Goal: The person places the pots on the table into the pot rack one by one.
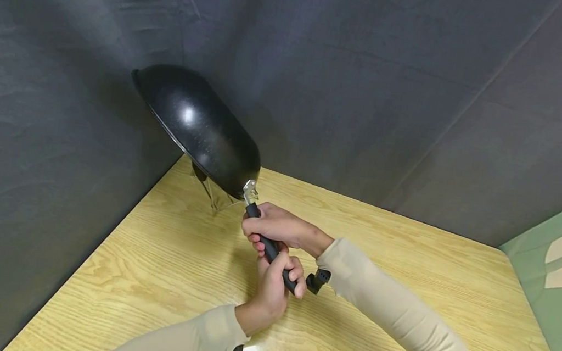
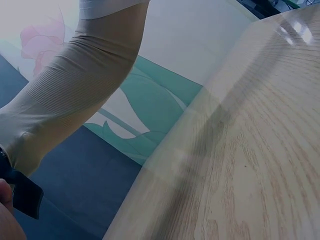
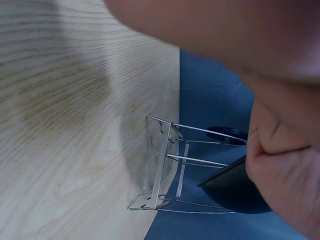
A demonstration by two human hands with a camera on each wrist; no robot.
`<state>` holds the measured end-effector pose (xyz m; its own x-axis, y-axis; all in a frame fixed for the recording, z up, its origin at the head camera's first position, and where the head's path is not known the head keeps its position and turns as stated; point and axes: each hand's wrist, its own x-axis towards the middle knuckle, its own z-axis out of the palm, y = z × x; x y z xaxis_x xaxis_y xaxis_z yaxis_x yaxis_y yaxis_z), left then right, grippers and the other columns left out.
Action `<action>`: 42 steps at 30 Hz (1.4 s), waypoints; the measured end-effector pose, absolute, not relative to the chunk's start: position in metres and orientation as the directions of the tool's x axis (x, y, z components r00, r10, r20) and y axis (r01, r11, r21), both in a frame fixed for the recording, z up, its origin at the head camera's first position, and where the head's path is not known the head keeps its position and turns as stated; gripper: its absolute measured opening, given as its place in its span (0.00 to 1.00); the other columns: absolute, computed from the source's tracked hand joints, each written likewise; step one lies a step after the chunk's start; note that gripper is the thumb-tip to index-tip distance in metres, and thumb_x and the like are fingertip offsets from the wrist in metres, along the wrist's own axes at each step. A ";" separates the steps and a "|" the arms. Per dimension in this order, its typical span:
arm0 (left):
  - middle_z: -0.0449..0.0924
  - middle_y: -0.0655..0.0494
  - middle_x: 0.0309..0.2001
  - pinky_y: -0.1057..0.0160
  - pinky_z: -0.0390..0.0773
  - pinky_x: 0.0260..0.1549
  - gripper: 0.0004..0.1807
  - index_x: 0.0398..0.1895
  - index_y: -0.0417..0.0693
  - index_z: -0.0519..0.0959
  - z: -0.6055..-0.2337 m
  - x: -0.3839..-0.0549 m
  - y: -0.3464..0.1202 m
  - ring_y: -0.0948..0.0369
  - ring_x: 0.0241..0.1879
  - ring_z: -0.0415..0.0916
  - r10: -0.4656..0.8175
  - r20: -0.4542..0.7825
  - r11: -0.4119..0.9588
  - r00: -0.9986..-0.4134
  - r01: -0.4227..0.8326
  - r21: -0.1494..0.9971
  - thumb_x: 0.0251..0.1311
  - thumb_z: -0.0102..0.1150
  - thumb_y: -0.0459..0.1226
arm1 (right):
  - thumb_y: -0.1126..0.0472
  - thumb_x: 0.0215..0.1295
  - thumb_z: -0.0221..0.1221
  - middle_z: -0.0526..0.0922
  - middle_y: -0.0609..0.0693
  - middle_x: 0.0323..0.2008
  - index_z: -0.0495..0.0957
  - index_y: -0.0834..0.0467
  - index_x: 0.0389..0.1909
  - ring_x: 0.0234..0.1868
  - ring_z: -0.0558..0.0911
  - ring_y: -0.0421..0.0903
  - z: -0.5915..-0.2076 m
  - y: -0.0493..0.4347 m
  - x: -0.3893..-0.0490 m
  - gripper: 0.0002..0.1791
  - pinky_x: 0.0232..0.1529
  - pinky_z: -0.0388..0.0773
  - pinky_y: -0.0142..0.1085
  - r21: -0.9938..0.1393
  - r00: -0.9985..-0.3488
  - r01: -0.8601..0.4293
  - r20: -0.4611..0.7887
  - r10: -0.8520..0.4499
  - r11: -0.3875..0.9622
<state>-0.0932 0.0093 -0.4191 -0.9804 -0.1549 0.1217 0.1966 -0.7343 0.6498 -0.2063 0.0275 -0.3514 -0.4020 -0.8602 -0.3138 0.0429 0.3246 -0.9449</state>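
A black wok point(image 1: 200, 125) hangs tilted at the back left of the table, its shiny rounded outside toward me. My right hand point(image 1: 277, 225) grips its black handle point(image 1: 269, 247) near the metal bracket. Lower down, my left hand point(image 1: 274, 285) holds the handle's end. Partly hidden behind the wok stands a metal wire rack point(image 1: 212, 195). The right wrist view shows the rack point(image 3: 162, 167) beside a black curved piece point(image 3: 235, 190), and the right hand point(image 3: 285, 145) close up. Whether wok and rack touch, I cannot tell.
The pale wooden table point(image 1: 400, 295) runs out to the right. Dark grey cloth walls point(image 1: 366, 94) stand along its back and left. A green patterned surface point(image 1: 559, 285) lies beyond the right edge. A dark oval piece point(image 3: 225, 134) shows by the rack's upper wires.
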 end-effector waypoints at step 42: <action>0.63 0.60 0.15 0.65 0.70 0.14 0.10 0.22 0.47 0.61 -0.442 -0.076 0.000 0.63 0.10 0.67 -0.050 -0.017 -0.719 -0.999 0.024 0.694 0.59 0.40 0.28 | 0.63 0.63 0.54 0.70 0.48 0.16 0.71 0.58 0.21 0.14 0.72 0.43 -0.380 0.023 -0.187 0.10 0.18 0.76 0.33 -0.934 -0.420 0.056 -0.343 -0.841 0.353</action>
